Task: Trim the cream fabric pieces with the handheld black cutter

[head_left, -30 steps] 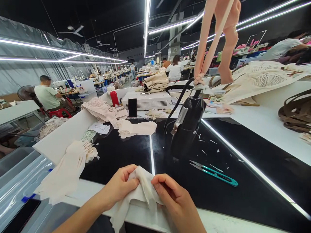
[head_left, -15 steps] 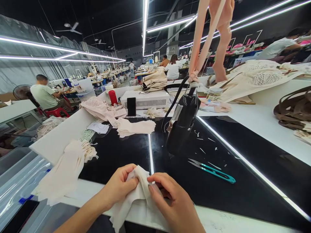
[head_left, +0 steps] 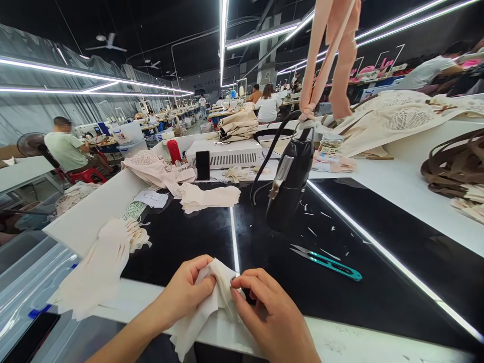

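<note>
My left hand (head_left: 191,285) is closed on a folded piece of thin cream fabric (head_left: 206,315), thumb pressed on top, over the table's near edge. My right hand (head_left: 270,312) pinches at the right edge of the same fabric with thumb and forefinger; its other fingers curl below and are partly hidden. The lower end of the fabric hangs loose. To the right of my hands, teal thread snips (head_left: 328,263) lie on the black table surface (head_left: 181,242), blades pointing left. Small white scraps (head_left: 312,231) lie scattered beyond them.
A black tool with a metal lever (head_left: 289,176) hangs from pink fabric strips (head_left: 321,55) above the table. Cream fabric pieces (head_left: 209,196) lie behind my hands, and another pile (head_left: 96,267) lies left. Dark brown straps (head_left: 454,164) are at right. A phone (head_left: 203,165) stands at the back.
My right fingertips have drawn closer together at the fabric's edge. The hanging black tool has swung slightly right and away. The left hand keeps its hold.
</note>
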### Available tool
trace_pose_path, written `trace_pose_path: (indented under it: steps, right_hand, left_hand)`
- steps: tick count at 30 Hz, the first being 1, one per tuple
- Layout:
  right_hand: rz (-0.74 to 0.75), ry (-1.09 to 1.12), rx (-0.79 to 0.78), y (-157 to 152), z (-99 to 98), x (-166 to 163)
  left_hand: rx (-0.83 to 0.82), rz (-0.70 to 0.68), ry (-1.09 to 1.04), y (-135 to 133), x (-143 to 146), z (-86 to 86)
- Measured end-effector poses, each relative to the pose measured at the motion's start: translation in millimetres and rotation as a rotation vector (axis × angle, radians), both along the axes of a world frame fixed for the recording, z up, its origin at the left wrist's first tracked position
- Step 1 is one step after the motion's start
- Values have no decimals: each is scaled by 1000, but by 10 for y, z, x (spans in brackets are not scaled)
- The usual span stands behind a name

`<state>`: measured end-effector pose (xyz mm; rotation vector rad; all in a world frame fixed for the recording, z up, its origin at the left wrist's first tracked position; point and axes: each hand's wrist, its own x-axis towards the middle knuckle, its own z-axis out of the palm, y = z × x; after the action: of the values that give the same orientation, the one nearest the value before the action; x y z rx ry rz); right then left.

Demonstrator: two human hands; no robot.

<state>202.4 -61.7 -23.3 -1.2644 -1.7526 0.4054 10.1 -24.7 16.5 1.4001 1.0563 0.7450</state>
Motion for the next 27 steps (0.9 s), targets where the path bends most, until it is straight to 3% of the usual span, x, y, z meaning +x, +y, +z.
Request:
trace_pose_path:
  steps: [5,9,19,24,27]
  right_hand:
    - [-32,-91,120,-13,5,1]
    - [-43,-71,128,-23,15,-5]
    - [89,276,-269,-22,278,69]
    - [292,156,-329,-86,284,129]
    - [330,24,-299,-106,208,153]
  left_hand:
    - [20,-8,27,-10,0,28]
    - [8,1,28,-20,-6,24]
    - [-68,48,-62,-19,-76,56]
    - [-124,56,-115,-18,-175,54]
    - [-138,39,-136,-21,-244,55]
